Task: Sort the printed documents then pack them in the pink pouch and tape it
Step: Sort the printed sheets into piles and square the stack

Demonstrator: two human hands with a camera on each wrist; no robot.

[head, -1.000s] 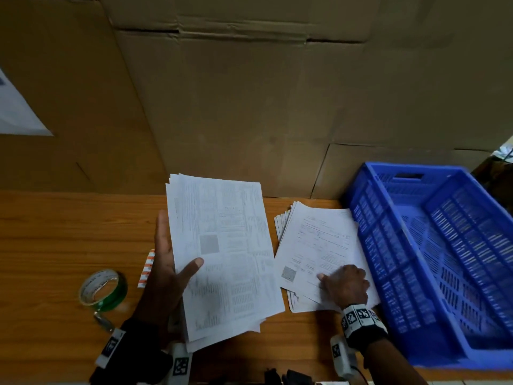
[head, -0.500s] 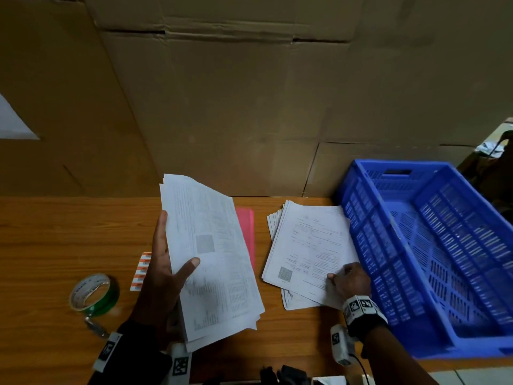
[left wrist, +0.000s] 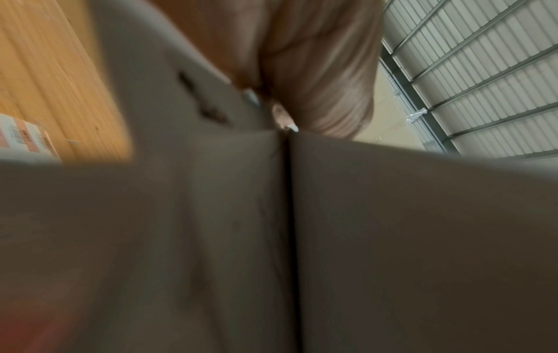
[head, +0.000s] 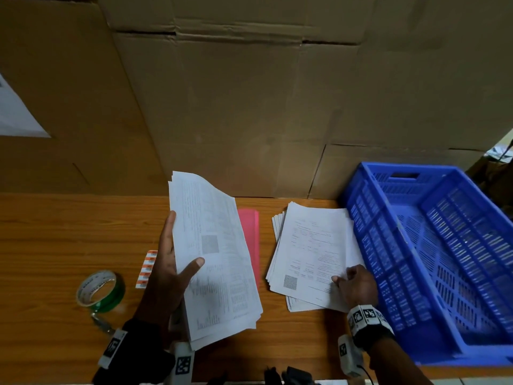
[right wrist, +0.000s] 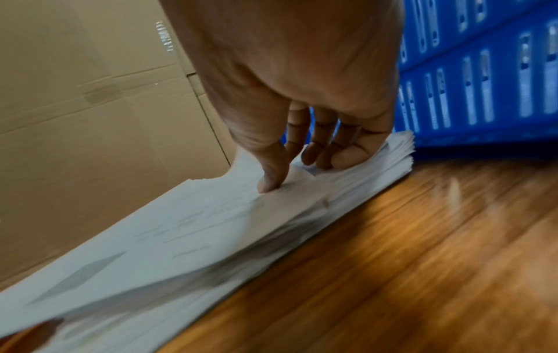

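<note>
1. Head view: a person's left hand point(head: 169, 276) holds a sheaf of printed documents point(head: 219, 262) raised off the wooden table point(head: 55, 232), thumb curled across the top sheet and fingers behind it

2. To the right, the right hand point(head: 356, 284) rests on a second pile of documents point(head: 311, 251) lying flat on the table just beside the blue crate point(head: 444, 259); the right wrist view shows the thumb and fingertips point(right wrist: 271, 181) curled onto the near corner of the top sheets, seemingly pinching or lifting them (blur hides whether a sheet is truly caught)

3. The pink pouch point(head: 251, 240) lies flat on the table between the two lots of paper, its left part hidden behind the held sheaf; nothing appears to be in it yet

4. The roll of tape point(head: 100, 287) sits at the near left of the table, well apart from the pouch, and looks untouched; a small strip of orange labels point(head: 147, 269) lies between it and the left hand

5. Judged from this, sorting is in hand and not finished: the papers stand in two lots, one held and one lying

6. Left to do, by the look of it: finish the sort, slide the documents into the pouch, then tape it shut
</note>
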